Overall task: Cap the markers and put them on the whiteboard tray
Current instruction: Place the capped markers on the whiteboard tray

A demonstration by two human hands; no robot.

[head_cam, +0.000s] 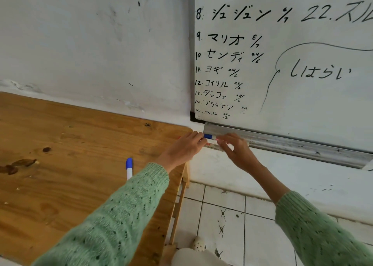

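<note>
Both my hands meet at the left end of the metal whiteboard tray (286, 142). My left hand (185, 146) and my right hand (234, 146) pinch the two ends of a white marker (212, 146) with red print, held level just below the tray's edge. A blue-capped marker (210, 136) lies in the tray right behind it, between my fingertips. Whether the held marker's cap is on is hidden by my fingers. Another blue-capped white marker (129, 168) lies on the wooden table (60, 154), partly behind my left sleeve.
The whiteboard (292, 64) with black writing hangs above the tray. The table's right edge ends just left of the tray. Below are white floor tiles (232, 225) and a white wall.
</note>
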